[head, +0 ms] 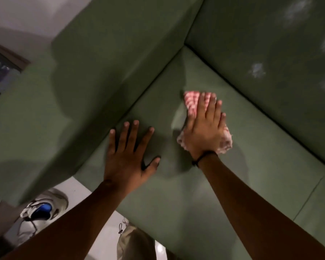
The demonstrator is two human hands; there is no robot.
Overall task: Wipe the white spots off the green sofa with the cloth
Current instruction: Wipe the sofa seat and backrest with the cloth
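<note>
Both forearms bare, no sleeves in view. Thin black cord bracelet (203, 156) around right wrist, small knot on its inner side. Left hand (129, 158) without rings or watch. Right hand (204, 132) likewise ringless.

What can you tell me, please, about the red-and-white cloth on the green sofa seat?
The red-and-white checked cloth looks like soft woven fabric, bunched rather than spread flat. It lies on the green sofa seat cushion, near the corner where the armrest and backrest meet. The right hand lies flat on top of it, fingers extended, covering its middle; checked fabric shows beyond the fingertips and a paler, frayed-looking bunch at the wrist side. The left hand rests on the seat beside it, not touching it. The picture is slightly blurred.
</note>
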